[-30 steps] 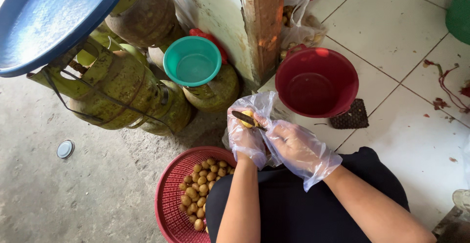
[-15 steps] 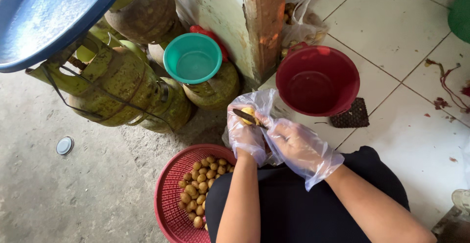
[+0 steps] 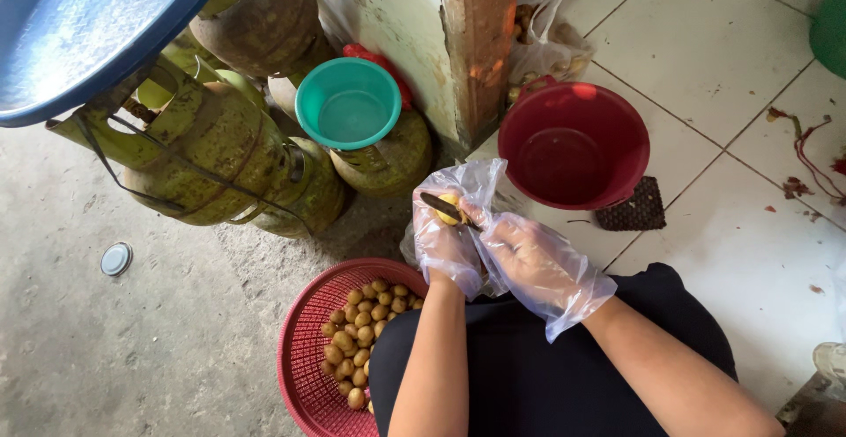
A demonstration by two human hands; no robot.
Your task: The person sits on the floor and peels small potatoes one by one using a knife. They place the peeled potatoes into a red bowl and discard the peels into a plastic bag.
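From the head camera, my left hand, in a loose clear plastic glove, is curled shut around a small yellow potato held above my lap, at about seven o'clock from the red bucket. My right hand, gloved too, is closed on a small knife whose dark blade lies across the potato's top.

As I judge it, the blade sits close to my left fingertips, and the baggy glove film could snag on the edge or let the potato slip, so a cut or a dropped potato is the risk. A drop would likely land on my dark lap or roll toward the red mesh basket of small potatoes at seven o'clock from my hands.

The knife handle is buried in my right fist, so I cannot tell its shape. Glove folds hide most of the potato, so how much is peeled is unclear. My lap cuts off the basket's right side, and the bucket's contents are hard to read.
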